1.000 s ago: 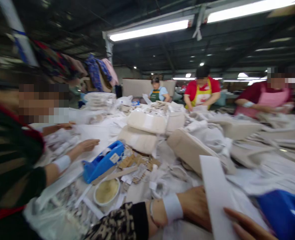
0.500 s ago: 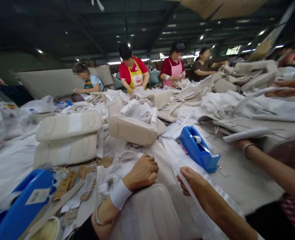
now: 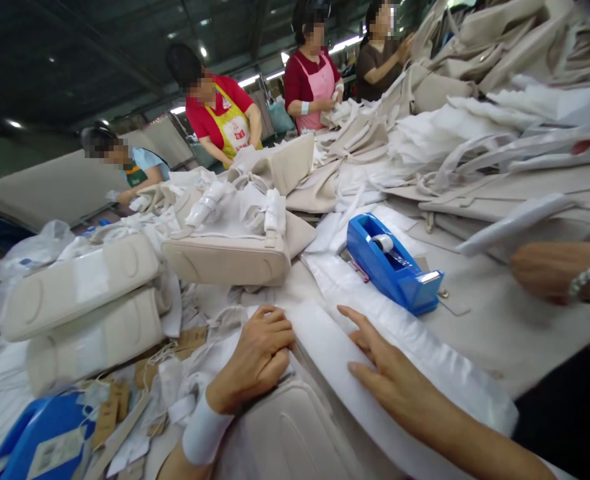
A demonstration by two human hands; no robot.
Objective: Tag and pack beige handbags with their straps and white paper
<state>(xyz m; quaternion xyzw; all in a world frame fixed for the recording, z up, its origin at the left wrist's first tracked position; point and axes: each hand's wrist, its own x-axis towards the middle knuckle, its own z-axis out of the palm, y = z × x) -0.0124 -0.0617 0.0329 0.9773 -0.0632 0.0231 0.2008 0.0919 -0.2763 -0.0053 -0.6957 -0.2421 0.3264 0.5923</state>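
Observation:
My left hand (image 3: 259, 350), with a white band at the wrist, is closed at the upper edge of a beige bag (image 3: 295, 427); what its curled fingers hold, if anything, is hidden. My right hand (image 3: 385, 367) has its index finger stretched out and thumb apart, resting on a long white padded strip (image 3: 325, 340). That strip runs from near my left hand down to the bottom right. Beyond my right hand stands a blue tape dispenser (image 3: 392, 267) with a small roll in it.
Wrapped beige bags (image 3: 82, 277) lie stacked at left, another bag (image 3: 225, 260) at centre. A second blue dispenser (image 3: 49, 440) and brown tags (image 3: 105, 413) are lower left. A neighbour's hand (image 3: 549, 270) reaches in from the right. Several people work across the table.
The view has tilted and shifted. My right hand has opened from its grip on the white strip, which now lies flatter and closer to my left hand. My left hand remains closed by the bag.

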